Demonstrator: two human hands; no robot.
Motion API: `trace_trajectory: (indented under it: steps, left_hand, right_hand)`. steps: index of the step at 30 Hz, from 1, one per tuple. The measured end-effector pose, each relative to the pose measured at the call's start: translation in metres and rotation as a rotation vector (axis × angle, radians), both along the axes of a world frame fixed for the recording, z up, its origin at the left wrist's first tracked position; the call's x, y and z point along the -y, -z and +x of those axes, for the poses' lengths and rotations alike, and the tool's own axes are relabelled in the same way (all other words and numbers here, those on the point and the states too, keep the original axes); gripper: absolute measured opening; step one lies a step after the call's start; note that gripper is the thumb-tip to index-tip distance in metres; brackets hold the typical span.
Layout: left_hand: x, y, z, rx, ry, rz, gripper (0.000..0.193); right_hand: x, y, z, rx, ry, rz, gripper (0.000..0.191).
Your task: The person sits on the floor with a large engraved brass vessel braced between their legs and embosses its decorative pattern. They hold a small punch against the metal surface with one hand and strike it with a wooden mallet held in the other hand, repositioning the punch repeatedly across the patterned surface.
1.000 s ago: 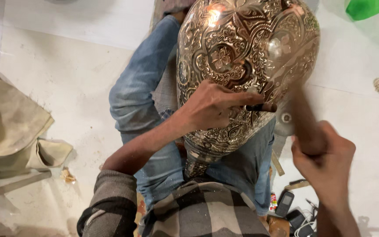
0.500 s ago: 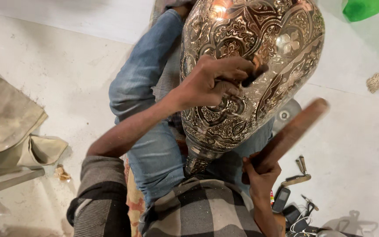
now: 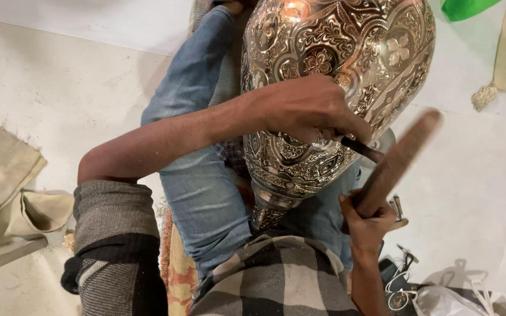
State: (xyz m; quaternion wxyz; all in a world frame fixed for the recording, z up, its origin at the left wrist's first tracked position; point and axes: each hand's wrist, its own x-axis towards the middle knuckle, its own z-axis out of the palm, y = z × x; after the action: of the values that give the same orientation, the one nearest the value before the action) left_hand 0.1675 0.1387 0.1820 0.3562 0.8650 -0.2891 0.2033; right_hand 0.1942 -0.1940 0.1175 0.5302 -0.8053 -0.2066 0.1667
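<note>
Brass, bright and cut all over with flowers and scrolls, the big vase (image 3: pixel 346 88) lies across the person's lap, its narrow neck pointing back at the checked shirt (image 3: pixel 276 281). Resting on its belly is the left hand (image 3: pixel 308 108), fingers pinched tight around a thin dark punch (image 3: pixel 361 149) whose shaft sticks out from under the fingertips, lying close against the engraved metal. Just below and to the right of that hand, the right hand (image 3: pixel 367 219) is wrapped firmly around the lower end of a wooden mallet (image 3: pixel 399 161), which slants up and away, blurred. Under the vase are blue jeans (image 3: pixel 200 193). Beyond the right hand, on the pale floor (image 3: pixel 77 99), lie a few small metal tools (image 3: pixel 398 210) and some cables. Off past the left elbow sits folded beige cloth (image 3: pixel 4 175).
</note>
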Motion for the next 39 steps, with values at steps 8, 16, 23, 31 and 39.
trace_trajectory:
  steps: [8,16,23,31,39]
  left_hand:
    - [-0.002,-0.007,0.002,-0.043,0.026,-0.074,0.05]
    - [-0.008,-0.013,0.003,0.012,0.059,-0.051,0.044]
    - [-0.002,-0.003,0.011,0.021,0.067,-0.013,0.037]
    - [-0.002,-0.001,0.017,0.052,0.089,-0.013,0.037]
    - [-0.007,-0.003,0.015,0.086,0.139,-0.055,0.03]
  right_hand:
    - [-0.027,-0.041,-0.003,-0.073,0.181,0.554,0.032]
    - [-0.024,-0.037,0.013,0.216,0.132,0.099,0.021]
    - [-0.027,-0.034,0.008,0.117,0.167,0.094,0.018]
    - [-0.037,-0.039,0.006,0.182,0.167,0.173,0.022]
    - [-0.026,-0.025,0.009,0.177,0.115,0.108,0.019]
